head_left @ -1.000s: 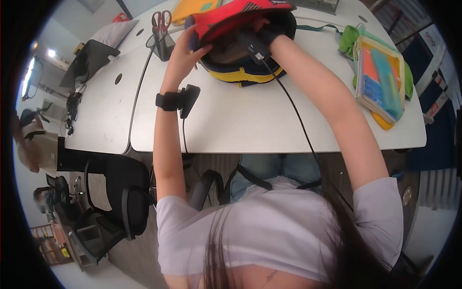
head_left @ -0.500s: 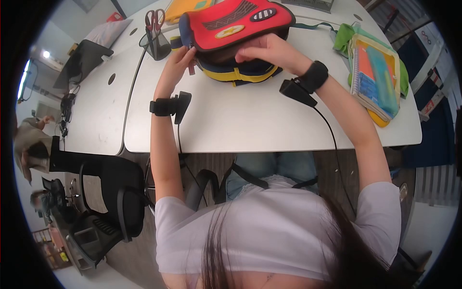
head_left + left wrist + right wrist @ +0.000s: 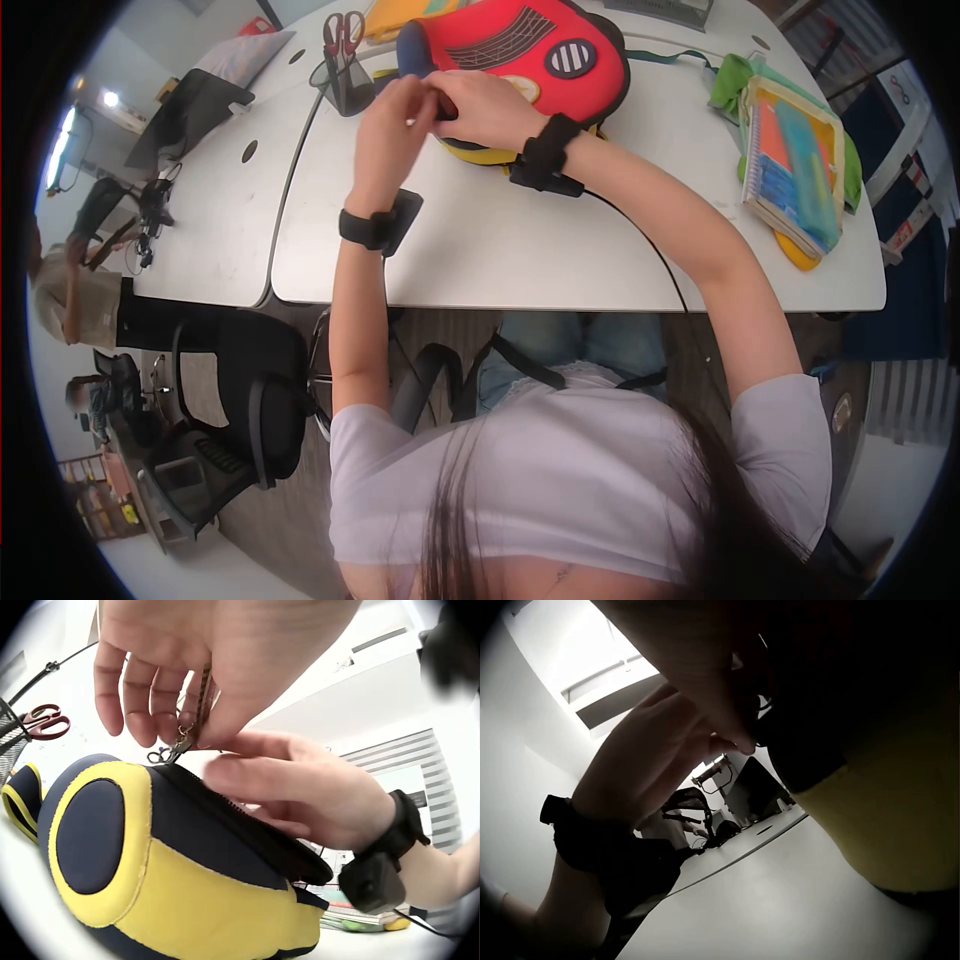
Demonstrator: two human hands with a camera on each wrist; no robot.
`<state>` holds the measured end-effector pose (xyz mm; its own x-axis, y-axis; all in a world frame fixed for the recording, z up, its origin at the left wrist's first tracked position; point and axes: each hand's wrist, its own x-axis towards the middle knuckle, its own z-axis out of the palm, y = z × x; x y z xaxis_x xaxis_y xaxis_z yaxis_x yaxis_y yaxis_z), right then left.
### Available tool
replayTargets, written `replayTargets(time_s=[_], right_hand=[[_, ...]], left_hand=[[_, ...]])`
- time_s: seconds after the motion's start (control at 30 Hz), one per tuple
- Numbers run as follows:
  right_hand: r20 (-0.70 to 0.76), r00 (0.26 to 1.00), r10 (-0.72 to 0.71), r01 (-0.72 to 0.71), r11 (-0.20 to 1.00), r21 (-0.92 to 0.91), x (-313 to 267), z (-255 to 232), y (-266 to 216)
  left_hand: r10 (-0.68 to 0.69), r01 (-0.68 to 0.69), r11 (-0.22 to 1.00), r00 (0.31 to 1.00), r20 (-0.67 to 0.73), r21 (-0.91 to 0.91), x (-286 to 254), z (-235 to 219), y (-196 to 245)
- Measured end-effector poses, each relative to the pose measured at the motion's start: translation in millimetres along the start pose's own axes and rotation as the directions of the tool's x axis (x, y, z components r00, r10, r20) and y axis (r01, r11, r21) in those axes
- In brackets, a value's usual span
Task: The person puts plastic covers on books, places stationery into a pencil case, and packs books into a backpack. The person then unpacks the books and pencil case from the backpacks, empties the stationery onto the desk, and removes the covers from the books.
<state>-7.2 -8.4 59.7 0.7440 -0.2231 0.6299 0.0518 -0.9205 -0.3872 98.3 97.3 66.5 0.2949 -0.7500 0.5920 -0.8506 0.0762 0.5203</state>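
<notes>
A red, navy and yellow backpack (image 3: 535,62) lies on the table in front of the person, its red flap lowered over the opening. In the left wrist view, the left hand (image 3: 176,645) pinches a zipper pull (image 3: 202,701) with a long tab at the near-left end of the zipper. Close beside it, the right hand (image 3: 300,780) holds the bag's edge along the zipper, thumb and forefinger near the pull. From above, both hands meet at the bag's left corner and hide the pull.
A mesh pen cup (image 3: 350,90) with red-handled scissors (image 3: 343,35) stands left of the bag. Notebooks (image 3: 795,165) lie on a green and yellow bag at the right. Behind are an orange folder (image 3: 400,15) and a grey tray (image 3: 665,8). An office chair (image 3: 265,390) stands left.
The right hand has come out of the bag and moved left to its corner, next to the left hand. The red flap has come down over the opening.
</notes>
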Motion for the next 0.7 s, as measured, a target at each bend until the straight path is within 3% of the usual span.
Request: replayTargets(time_s=[0.03, 0.07, 0.1, 0.17, 0.2, 0.23, 0.3, 0.33, 0.37, 0.43, 0.5, 0.57, 0.6, 0.67, 0.7], right_hand=[[-0.019, 1.000, 0.000, 0.000, 1.000, -0.008, 3.5, 5.9, 1.0], [-0.033, 0.999, 0.025, -0.023, 0.999, 0.049, 5.9, 10.7, 2.4], [-0.036, 0.999, 0.021, -0.020, 0.999, 0.048, 5.5, 13.7, 4.7], [-0.133, 0.989, 0.063, -0.063, 0.998, 0.002, 4.0, 15.8, 6.3], [-0.131, 0.989, 0.062, -0.062, 0.998, 0.001, 4.1, 16.0, 8.1], [-0.117, 0.989, 0.088, -0.086, 0.996, 0.021, 3.9, 15.9, 8.9], [-0.102, 0.988, 0.118, -0.114, 0.993, 0.043, 1.8, 16.0, 7.0], [-0.089, 0.995, 0.054, -0.053, 0.999, 0.007, 0.8, 15.1, 4.3], [-0.075, 0.997, -0.011, 0.009, 1.000, -0.029, 0.4, 14.3, 2.2], [-0.097, 0.994, -0.049, 0.046, 0.998, -0.030, 0.0, 15.0, 1.0], [-0.117, 0.990, -0.084, 0.081, 0.996, -0.030, -1.6, 13.5, 0.9], [0.013, 0.998, -0.055, 0.056, 0.997, -0.061, -2.3, 4.6, -4.6], [0.012, 0.998, -0.055, 0.056, 0.997, -0.061, -3.4, 6.5, -3.2], [-0.021, 0.991, -0.134, 0.133, 0.990, -0.045, -4.5, 8.4, -0.4], [-0.023, 0.991, -0.132, 0.131, 0.990, -0.048, -6.1, 7.8, 2.0]], left_hand=[[0.108, -0.108, 0.994, 0.994, -0.022, 0.025, -0.5, 2.1, 2.8], [0.114, -0.115, 0.973, 0.993, 0.018, 0.199, -1.7, 0.3, 7.8], [0.117, -0.117, 0.972, 0.993, 0.017, 0.202, -0.2, -1.5, 6.7], [0.060, -0.061, 0.994, 0.998, -0.019, -0.092, 0.9, -5.5, 0.5], [-0.097, 0.083, 0.963, 0.994, -0.042, -0.256, 2.9, -4.4, -12.1], [-0.099, 0.084, 0.963, 0.994, -0.043, -0.257, 7.9, -7.1, -22.2], [-0.421, 0.448, 0.850, 0.894, 0.152, -0.279, 18.5, -11.3, -39.3], [-0.489, 0.546, 0.806, 0.832, 0.264, -0.227, 24.4, -11.0, -39.2], [-0.489, 0.546, 0.806, 0.832, 0.264, -0.227, 28.4, -8.4, -37.8], [-0.563, 0.625, 0.778, 0.740, 0.368, -0.067, 37.7, -4.5, -29.7], [-0.497, 0.564, 0.826, 0.748, 0.439, -0.025, 42.2, -6.9, -25.3], [-0.478, 0.552, 0.833, 0.686, 0.548, 0.037, 49.8, -4.4, -31.7], [-0.478, 0.551, 0.834, 0.686, 0.548, 0.037, 49.5, -1.0, -37.0], [-0.452, 0.531, 0.847, 0.756, 0.473, -0.040, 47.9, 8.4, -44.3], [-0.449, 0.528, 0.848, 0.757, 0.475, -0.041, 48.0, 11.5, -48.4]])
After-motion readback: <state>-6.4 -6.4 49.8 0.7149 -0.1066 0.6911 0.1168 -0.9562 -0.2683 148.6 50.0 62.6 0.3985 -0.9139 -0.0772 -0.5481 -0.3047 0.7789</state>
